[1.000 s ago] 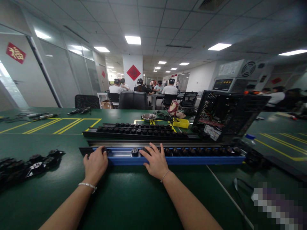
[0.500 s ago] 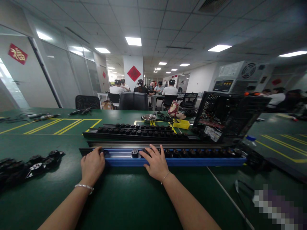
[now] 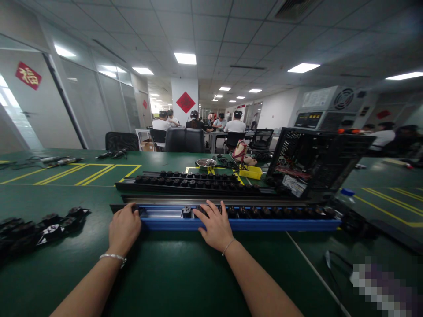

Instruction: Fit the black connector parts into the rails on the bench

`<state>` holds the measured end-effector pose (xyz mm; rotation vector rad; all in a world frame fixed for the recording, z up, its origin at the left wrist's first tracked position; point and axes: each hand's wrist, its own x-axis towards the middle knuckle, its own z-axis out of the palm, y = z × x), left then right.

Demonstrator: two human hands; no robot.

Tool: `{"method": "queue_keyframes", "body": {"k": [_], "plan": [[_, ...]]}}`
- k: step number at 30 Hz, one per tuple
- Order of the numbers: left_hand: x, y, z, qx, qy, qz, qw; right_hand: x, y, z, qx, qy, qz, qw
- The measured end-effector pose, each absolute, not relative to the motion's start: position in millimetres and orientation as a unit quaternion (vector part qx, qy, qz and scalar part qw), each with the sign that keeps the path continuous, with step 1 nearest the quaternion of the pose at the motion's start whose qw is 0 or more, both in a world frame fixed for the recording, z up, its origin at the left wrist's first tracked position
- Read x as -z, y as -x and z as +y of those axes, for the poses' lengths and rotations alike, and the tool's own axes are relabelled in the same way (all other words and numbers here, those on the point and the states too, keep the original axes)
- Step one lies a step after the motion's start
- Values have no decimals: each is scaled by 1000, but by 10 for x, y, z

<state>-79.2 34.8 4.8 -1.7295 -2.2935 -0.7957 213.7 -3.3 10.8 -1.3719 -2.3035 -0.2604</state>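
A blue metal rail (image 3: 271, 225) lies across the table in front of me, with a row of black round-topped socket modules (image 3: 254, 212) along its channel. One module (image 3: 187, 212) with a pale top sits at the left end of the row. My right hand (image 3: 216, 224) rests with spread fingers over the modules beside it. At the rail's left end, my left hand (image 3: 124, 229) is closed around a small black piece (image 3: 135, 209), mostly hidden by the fingers. Bare channel (image 3: 161, 213) shows between my left hand and the row.
Black rails (image 3: 198, 190) with similar modules lie behind. Loose black modules (image 3: 49, 220) are heaped on the left. An opened computer case (image 3: 317, 163) stands at right, near a yellow tray (image 3: 250, 172) and a metal bowl (image 3: 205, 163). People sit at tables farther back.
My left hand has shifted slightly left and its wrist has turned a little. My right hand stays on the modules. The whole view has moved slightly.
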Motion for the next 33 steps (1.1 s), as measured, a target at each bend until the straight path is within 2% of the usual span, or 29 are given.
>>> {"method": "queue_keyframes", "body": {"k": [33], "plan": [[-108, 1022, 416, 281, 545, -789, 36, -102, -2141, -37, 95, 498, -834, 217]]}}
